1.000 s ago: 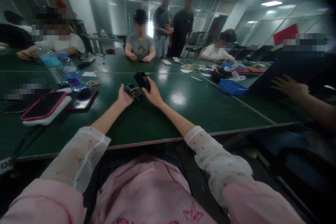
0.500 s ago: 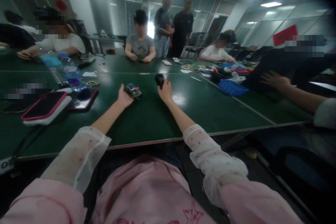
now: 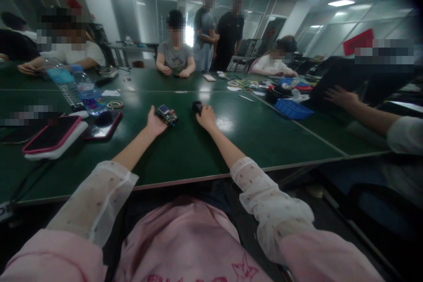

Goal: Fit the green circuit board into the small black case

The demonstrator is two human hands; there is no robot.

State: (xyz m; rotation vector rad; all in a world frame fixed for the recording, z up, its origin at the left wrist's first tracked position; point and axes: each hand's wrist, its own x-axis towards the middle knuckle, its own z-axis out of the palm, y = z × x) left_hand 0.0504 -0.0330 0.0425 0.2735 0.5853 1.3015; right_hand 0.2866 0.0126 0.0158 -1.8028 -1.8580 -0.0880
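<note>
On the palm of my left hand (image 3: 156,124) rests a small green circuit board with a square screen (image 3: 167,115), over the middle of the green table (image 3: 178,154). To its right, my right hand (image 3: 206,117) has its fingers over a black box-like object (image 3: 197,107), low at the table surface. The fingers cover part of that object. A gap of bare tabletop lies between my two hands.
Left of my hands are a dark phone (image 3: 103,125), a pink-edged phone (image 3: 53,135), a cable coil (image 3: 114,105) and two bottles, one labelled (image 3: 86,90). At right are a blue tray (image 3: 293,109), cables, a pen (image 3: 246,98) and another person's hand (image 3: 342,98). People sit across the table.
My right hand has lowered slightly with the black object, which has tipped from more upright to lying lower. My left hand has barely moved.
</note>
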